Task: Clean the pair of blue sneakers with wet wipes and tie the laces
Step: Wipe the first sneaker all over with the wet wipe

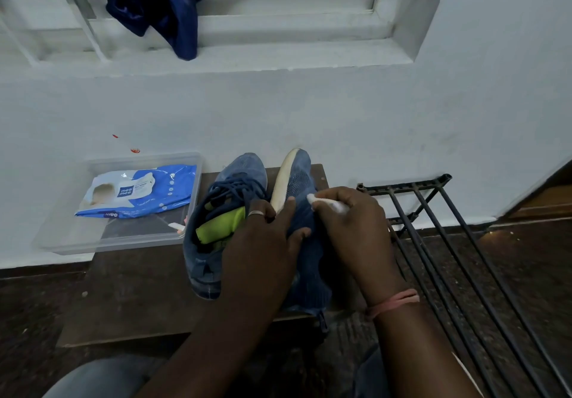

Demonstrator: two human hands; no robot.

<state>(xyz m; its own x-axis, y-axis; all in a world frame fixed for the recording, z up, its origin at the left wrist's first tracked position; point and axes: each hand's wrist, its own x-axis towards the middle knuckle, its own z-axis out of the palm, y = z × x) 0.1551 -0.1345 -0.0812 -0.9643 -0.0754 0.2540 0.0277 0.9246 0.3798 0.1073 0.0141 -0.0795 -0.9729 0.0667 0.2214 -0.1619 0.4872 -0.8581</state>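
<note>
A: Where are the two sneakers?
B: Both are at the far edge of the desk [130, 298], near the wall. The left sneaker [216, 227] stands upright, and something yellow-green [221, 226] sits inside it. The right sneaker [301, 199] is tipped on its side, so its pale sole [283, 181] faces left.

A: What do the hands do?
B: The left hand [263, 243] grips the right sneaker, with the thumb curled over the blue fabric; there is a ring on one finger. The right hand [349, 221] pinches a folded white wipe [328, 204] and presses it on the upper side of the same sneaker. A pink thread goes around the right wrist.

A: And the wipes?
B: The blue-and-white pack of wet wipes [139, 191] lies in a clear plastic tray [93, 239] at the far left corner of the desk, partly over its edge. A black metal rack [433, 227] is just beside the desk on the right. A dark blue cloth [161, 4] hangs from the window grille above.
</note>
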